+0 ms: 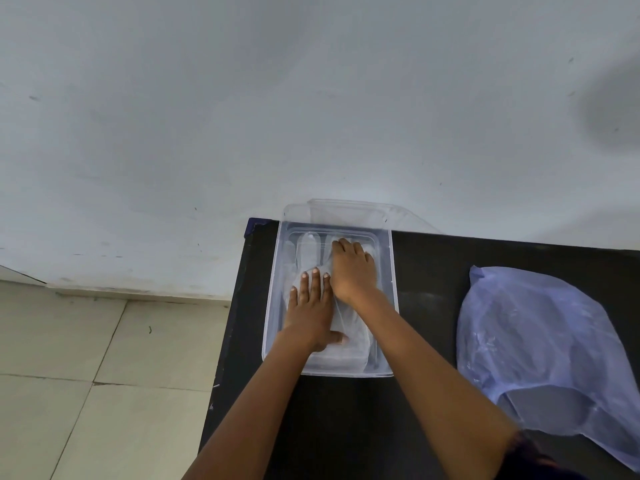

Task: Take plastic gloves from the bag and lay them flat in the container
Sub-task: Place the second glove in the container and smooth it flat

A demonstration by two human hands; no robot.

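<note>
A clear plastic container sits on the black table near its left edge. Inside it lies a thin clear plastic glove, its fingers pointing toward the wall. My left hand rests flat on the glove's palm area, fingers spread. My right hand presses palm-down on the glove's far right part, crossing just beyond the left hand. Neither hand grips anything. A pale blue plastic bag lies on the table to the right of the container, its mouth facing me.
A clear lid leans against the white wall behind the container. The black table ends just left of the container, with tiled floor below. The bag fills the table's right side.
</note>
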